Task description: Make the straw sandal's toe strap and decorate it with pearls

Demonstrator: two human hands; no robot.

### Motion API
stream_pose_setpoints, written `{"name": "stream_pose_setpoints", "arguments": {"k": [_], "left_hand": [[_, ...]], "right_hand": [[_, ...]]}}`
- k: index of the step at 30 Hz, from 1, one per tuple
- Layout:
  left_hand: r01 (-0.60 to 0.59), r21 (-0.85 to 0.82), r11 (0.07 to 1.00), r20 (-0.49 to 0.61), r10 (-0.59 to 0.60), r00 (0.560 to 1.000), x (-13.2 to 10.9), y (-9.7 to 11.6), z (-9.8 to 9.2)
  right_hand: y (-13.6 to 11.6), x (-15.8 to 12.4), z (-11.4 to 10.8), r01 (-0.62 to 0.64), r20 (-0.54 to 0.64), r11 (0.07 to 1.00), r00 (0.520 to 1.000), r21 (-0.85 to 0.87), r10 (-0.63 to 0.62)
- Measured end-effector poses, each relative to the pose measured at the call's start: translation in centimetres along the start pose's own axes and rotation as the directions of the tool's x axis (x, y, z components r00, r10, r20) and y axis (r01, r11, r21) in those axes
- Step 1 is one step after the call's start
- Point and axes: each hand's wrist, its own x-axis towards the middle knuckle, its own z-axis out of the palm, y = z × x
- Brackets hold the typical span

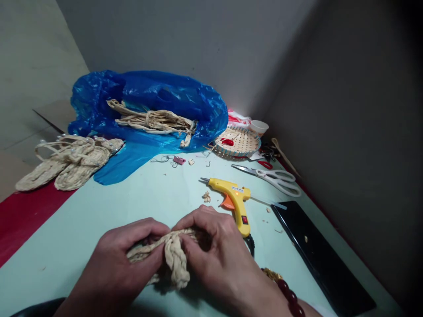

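Low in the head view, a braided straw piece (pixel 176 259) is held between both hands over the pale green table, with one thick plaited strand hanging toward me. My left hand (pixel 127 253) pinches its left side between thumb and fingers. On the right side my right hand (pixel 216 246) grips the top edge, thumb below and fingers curled over. Fingers partly cover the piece, so its full shape is hidden. Just beyond my right hand lies a yellow glue gun (pixel 236 196) on its side, an orange trigger showing and a glue stick sticking out its back.
Behind stands a blue plastic bag (pixel 148 88) with a bundle of dried straw (pixel 152 121). Woven straw sandals (pixel 82 158) with pearly beads lie left. To the right are a shallow basket (pixel 243 143), a paper cup (pixel 259 127), white-handled scissors (pixel 274 176) and a flat black slab (pixel 324 255).
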Motion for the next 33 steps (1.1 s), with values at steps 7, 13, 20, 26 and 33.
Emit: {"name": "stream_pose_setpoints", "arguments": {"k": [7, 13, 20, 26, 33], "left_hand": [[0.022, -0.077, 0.997, 0.39, 0.01, 0.921, 2.4, 1.9, -1.0], [-0.058, -0.024, 0.998, 0.427, 0.063, 0.902, 3.6, 2.7, -0.7], [-0.012, -0.089, 0.996, 0.43, 0.049, 0.901, 4.9, 2.0, 1.0], [0.005, -0.178, 0.984, 0.4, 0.068, 0.914, 4.0, 1.3, 1.2], [0.03, -0.305, 0.952, 0.32, 0.073, 0.945, 3.5, 1.5, 1.9]], "right_hand": [[0.4, 1.7, -1.9, -0.418, 0.241, 0.861, 0.902, 0.29, 0.357], [0.4, 2.1, -2.7, -0.453, 0.261, 0.821, 0.887, 0.346, 0.38], [1.0, 2.5, -3.1, -0.446, 0.24, 0.834, 0.892, 0.325, 0.383], [1.3, 2.5, -2.8, -0.397, 0.24, 0.866, 0.912, 0.305, 0.333], [1.7, 2.4, -2.4, -0.305, 0.213, 0.885, 0.947, 0.353, 0.241]]}}
